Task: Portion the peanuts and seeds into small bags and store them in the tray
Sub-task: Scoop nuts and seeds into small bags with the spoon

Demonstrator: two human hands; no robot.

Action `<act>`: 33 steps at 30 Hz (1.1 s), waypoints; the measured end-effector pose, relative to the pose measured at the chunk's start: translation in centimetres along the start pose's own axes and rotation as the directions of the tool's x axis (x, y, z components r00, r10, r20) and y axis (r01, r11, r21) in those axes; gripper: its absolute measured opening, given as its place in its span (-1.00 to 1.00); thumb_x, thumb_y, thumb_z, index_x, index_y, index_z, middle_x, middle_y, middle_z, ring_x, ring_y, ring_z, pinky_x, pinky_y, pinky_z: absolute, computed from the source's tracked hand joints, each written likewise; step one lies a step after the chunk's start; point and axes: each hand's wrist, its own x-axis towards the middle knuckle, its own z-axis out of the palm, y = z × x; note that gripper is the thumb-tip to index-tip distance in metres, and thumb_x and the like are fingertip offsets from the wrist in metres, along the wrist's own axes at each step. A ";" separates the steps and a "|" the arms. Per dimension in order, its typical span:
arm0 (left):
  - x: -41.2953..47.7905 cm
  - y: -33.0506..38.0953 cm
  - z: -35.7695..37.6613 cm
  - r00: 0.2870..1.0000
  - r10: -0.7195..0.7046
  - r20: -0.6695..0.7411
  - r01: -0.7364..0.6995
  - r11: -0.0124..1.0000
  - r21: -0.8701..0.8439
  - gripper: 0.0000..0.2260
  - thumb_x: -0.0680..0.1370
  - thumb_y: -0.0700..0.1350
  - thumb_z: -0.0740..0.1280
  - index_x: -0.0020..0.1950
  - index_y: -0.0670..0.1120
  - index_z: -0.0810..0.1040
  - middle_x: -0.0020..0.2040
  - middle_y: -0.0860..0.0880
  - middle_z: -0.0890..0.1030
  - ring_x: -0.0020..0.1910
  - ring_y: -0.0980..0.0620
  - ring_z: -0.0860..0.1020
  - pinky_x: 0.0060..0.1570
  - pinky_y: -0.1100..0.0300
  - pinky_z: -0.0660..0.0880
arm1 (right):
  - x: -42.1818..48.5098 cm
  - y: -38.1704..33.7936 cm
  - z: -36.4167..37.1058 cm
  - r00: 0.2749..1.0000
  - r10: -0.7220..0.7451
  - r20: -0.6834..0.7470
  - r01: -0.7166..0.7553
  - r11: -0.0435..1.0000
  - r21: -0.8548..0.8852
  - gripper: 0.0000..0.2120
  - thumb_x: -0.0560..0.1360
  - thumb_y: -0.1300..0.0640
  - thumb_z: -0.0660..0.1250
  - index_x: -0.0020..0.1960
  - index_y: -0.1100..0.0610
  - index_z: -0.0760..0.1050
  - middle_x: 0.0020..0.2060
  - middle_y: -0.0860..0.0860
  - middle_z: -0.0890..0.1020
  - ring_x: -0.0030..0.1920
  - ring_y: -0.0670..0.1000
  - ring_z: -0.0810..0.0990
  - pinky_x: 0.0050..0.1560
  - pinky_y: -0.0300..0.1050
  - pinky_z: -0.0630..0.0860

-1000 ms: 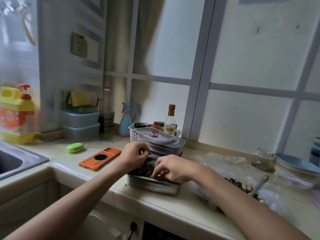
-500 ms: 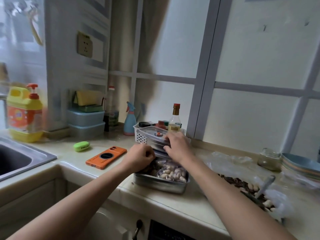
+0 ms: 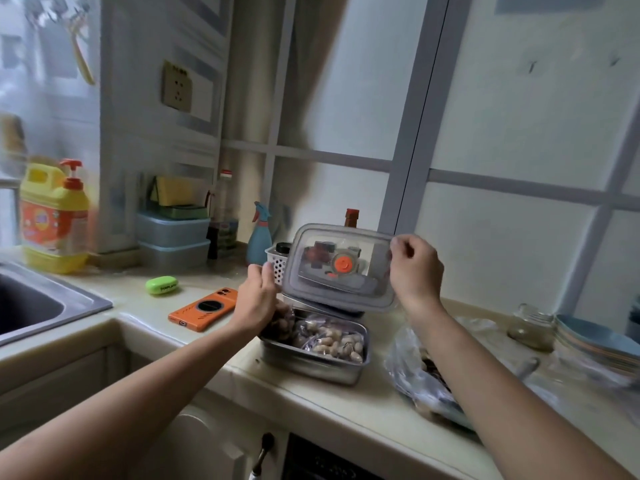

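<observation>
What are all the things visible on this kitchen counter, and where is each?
lid: 1, clear grey, held tilted above tray
tray: 1, steel, counter front edge
small bags: several, clear, peanuts, in tray
big bag: 1, clear, right of tray
phone: 1, orange, left of tray
case: 1, green, behind phone
sink: 1, steel, far left
detergent bottle: 1, yellow, behind sink
spray bottle: 1, blue, by wall
basket: 1, white, behind lid
jar: 1, glass, right
plates: stack, blue, far right
hands: 2; left hand at lid's left corner, right hand gripping lid's right edge
</observation>
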 end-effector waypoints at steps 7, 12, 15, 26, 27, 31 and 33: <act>1.1 2.3 -1.0 0.912 -0.333 0.241 0.381 0.905 -0.191 -0.39 0.73 0.14 0.01 -0.12 -0.27 0.64 -0.20 -0.21 0.66 -0.29 -0.05 0.60 -0.29 0.22 0.55 | -3.8 6.4 2.8 0.737 0.583 0.343 -0.593 0.800 -0.085 -0.76 0.52 0.27 0.20 -0.09 0.29 0.64 -0.17 0.21 0.71 -0.29 0.12 0.62 -0.37 -0.12 0.49; 1.0 2.1 -0.8 0.965 -0.036 0.258 -0.091 0.882 0.462 -0.80 0.55 -0.06 0.35 -0.07 -0.09 0.75 -0.13 -0.02 0.74 -0.18 0.07 0.62 -0.24 0.31 0.44 | -5.3 6.7 3.2 0.861 0.456 0.226 -0.398 0.880 -0.260 -0.74 0.62 0.20 0.14 0.02 0.10 0.61 -0.06 0.07 0.68 0.01 0.14 0.64 -0.12 -0.15 0.45; 0.7 2.2 -0.3 0.964 0.007 0.266 -0.160 0.814 0.558 -0.84 0.56 -0.10 0.37 0.03 -0.06 0.75 -0.04 0.00 0.73 -0.07 0.04 0.63 -0.15 0.27 0.41 | -5.7 6.7 3.7 0.880 0.425 0.213 -0.362 0.889 -0.281 -0.74 0.64 0.19 0.15 0.04 0.12 0.63 -0.01 0.07 0.68 0.04 0.14 0.62 -0.06 -0.14 0.48; 1.1 1.1 0.1 0.978 -0.074 0.194 -0.038 0.857 0.514 -0.86 0.61 -0.11 0.36 0.08 -0.03 0.70 0.05 -0.06 0.70 -0.05 0.01 0.57 -0.02 0.24 0.43 | -5.9 6.6 5.2 0.838 0.506 0.205 -0.433 0.845 -0.315 -0.83 0.65 0.15 0.19 0.16 0.18 0.49 0.04 0.15 0.65 0.01 0.18 0.64 -0.10 -0.07 0.52; 1.0 1.0 0.2 0.979 -0.092 0.182 -0.013 0.861 0.508 -0.85 0.61 -0.12 0.34 0.07 -0.04 0.70 0.04 -0.08 0.70 -0.03 -0.01 0.59 -0.01 0.22 0.46 | -5.9 6.7 5.3 0.832 0.514 0.210 -0.436 0.839 -0.327 -0.81 0.65 0.13 0.19 0.19 0.19 0.46 0.06 0.16 0.65 0.03 0.20 0.65 -0.09 -0.07 0.53; 0.9 0.9 0.2 0.973 -0.179 0.143 0.097 0.887 0.452 -0.83 0.58 -0.15 0.30 0.05 -0.09 0.69 0.01 -0.09 0.69 0.02 -0.08 0.62 0.04 0.16 0.54 | -5.6 7.3 5.8 0.821 0.508 0.260 -0.390 0.832 -0.395 -0.72 0.63 0.07 0.17 0.21 0.18 0.55 0.04 0.15 0.71 0.03 0.19 0.69 0.03 -0.02 0.64; 1.1 0.8 0.3 0.972 -0.198 0.128 0.124 0.890 0.440 -0.84 0.57 -0.15 0.31 0.03 -0.12 0.69 -0.02 -0.10 0.69 -0.01 -0.08 0.62 0.00 0.17 0.53 | -5.6 7.2 5.9 0.816 0.508 0.277 -0.382 0.833 -0.401 -0.69 0.64 0.10 0.16 0.31 0.17 0.51 0.09 0.15 0.69 0.07 0.20 0.67 -0.01 -0.04 0.58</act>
